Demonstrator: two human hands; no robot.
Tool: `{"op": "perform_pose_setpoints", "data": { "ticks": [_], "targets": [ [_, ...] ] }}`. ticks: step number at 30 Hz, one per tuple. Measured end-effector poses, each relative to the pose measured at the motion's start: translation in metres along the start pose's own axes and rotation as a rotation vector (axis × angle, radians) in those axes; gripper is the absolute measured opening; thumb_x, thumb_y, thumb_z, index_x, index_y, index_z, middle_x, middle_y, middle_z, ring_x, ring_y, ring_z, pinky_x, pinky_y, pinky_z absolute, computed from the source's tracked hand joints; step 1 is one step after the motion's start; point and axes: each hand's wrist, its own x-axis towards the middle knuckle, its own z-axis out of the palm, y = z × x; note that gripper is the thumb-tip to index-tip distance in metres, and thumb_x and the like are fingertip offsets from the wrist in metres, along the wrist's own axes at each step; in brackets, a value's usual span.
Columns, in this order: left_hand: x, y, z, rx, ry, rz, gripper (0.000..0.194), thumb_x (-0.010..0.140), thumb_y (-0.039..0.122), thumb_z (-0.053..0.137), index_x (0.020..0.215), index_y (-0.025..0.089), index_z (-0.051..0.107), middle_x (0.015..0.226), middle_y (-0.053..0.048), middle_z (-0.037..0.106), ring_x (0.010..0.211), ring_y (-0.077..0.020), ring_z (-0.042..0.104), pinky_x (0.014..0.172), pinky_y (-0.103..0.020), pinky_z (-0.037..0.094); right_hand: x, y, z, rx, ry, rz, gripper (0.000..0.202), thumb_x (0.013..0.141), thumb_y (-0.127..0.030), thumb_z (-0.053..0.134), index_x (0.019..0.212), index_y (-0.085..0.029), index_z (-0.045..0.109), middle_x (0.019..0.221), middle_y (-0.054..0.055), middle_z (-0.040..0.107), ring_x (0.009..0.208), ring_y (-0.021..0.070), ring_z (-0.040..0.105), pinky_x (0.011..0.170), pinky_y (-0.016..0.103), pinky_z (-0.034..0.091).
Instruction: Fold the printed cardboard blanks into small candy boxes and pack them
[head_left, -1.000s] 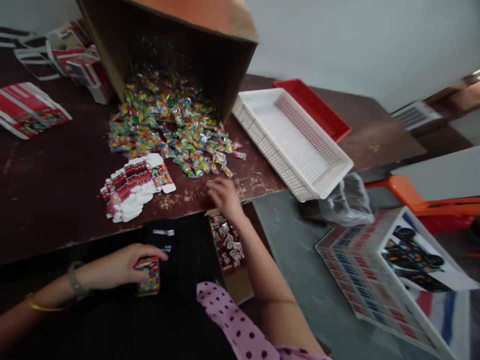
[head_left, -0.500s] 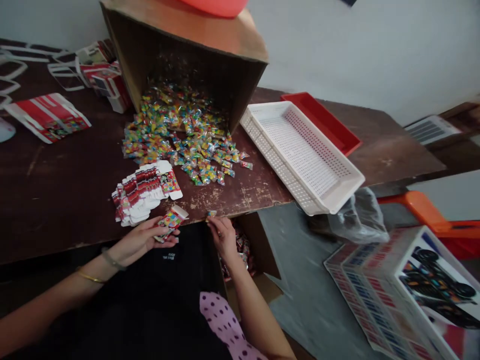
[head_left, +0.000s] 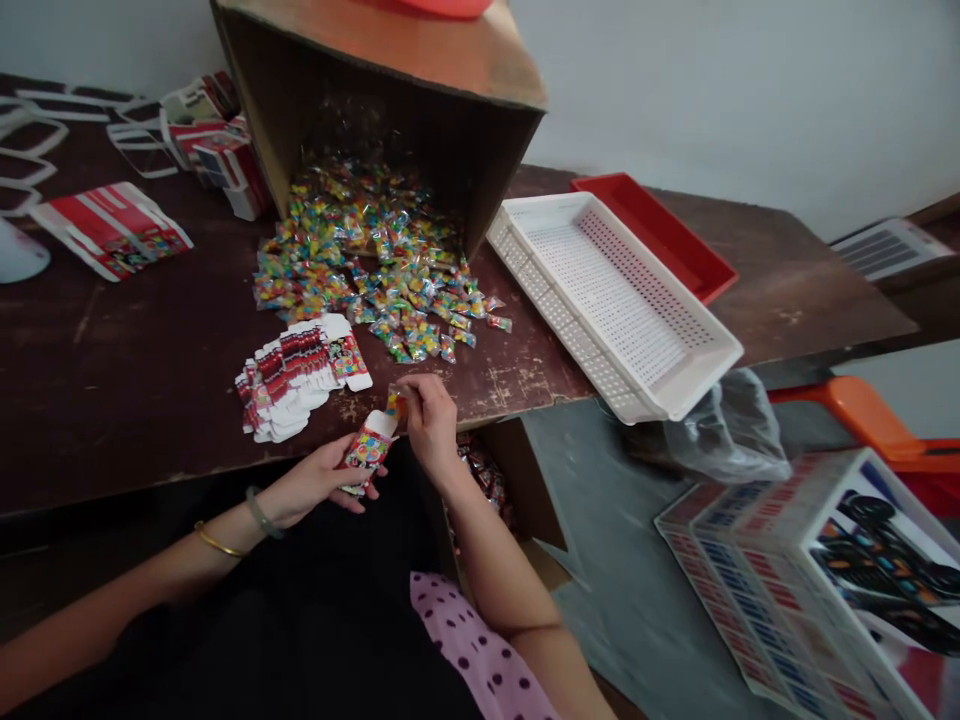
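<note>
While the left hand [head_left: 334,475] grips a box [head_left: 370,447], I see the right hand [head_left: 433,425] pinching a candy [head_left: 392,403] just beside it.

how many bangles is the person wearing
2, both on the left forearm: a greyish bangle and, further up the arm, a gold bangle. None shows on the right forearm; others may be hidden.

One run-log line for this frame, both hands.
left hand: holds small carton | right hand: pinches candy packet near carton's white flap | nearby: fanned cartons, loose candy packets
</note>
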Motion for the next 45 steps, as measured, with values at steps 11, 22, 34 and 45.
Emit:
{"op": "perform_pose_setpoints", "data": {
  "ticks": [11,22,34,45],
  "targets": [
    [0.009,-0.001,-0.005,-0.048,0.074,0.158,0.057,0.077,0.027,0.07,0.129,0.023,0.046,0.093,-0.002,0.062,0.078,-0.0186,0.064,0.062,-0.033,0.059,-0.025,-0.017,0.008,0.003,-0.225,0.019,0.016,0.091,-0.031,0.061,0.101,-0.021,0.068,0.099,0.006,0.07,0.094,0.0183,0.062,0.086,0.03,0.047],
    [0.007,-0.008,-0.01,0.081,0.04,0.204,0.041,0.079,0.038,0.07,0.111,0.016,0.055,0.082,-0.002,0.06,0.071,-0.0176,0.061,0.05,-0.026,0.055,-0.01,-0.017,-0.004,-0.088,-0.449,-0.024,0.013,0.092,-0.027,0.058,0.087,-0.019,0.067,0.102,0.005,0.064,0.099,0.0174,0.057,0.091,0.03,0.044],
    [0.008,-0.006,-0.016,0.176,0.201,0.162,0.067,0.078,0.076,0.05,0.095,0.015,0.069,0.065,-0.004,0.064,0.061,-0.0202,0.06,0.042,-0.025,0.049,-0.02,-0.025,-0.01,-0.136,-0.621,-0.156,0.014,0.092,-0.03,0.061,0.097,-0.028,0.074,0.138,0.003,0.053,0.126,0.0226,0.045,0.105,0.043,0.033],
    [0.002,-0.002,-0.016,0.091,0.182,0.136,0.062,0.085,0.07,0.046,0.09,0.012,0.07,0.06,-0.005,0.065,0.057,-0.0191,0.061,0.04,-0.023,0.047,-0.024,-0.026,0.003,-0.126,-0.487,-0.06,0.021,0.093,-0.032,0.059,0.11,-0.031,0.072,0.143,0.003,0.049,0.137,0.0255,0.034,0.112,0.05,0.026]
  ]
}}
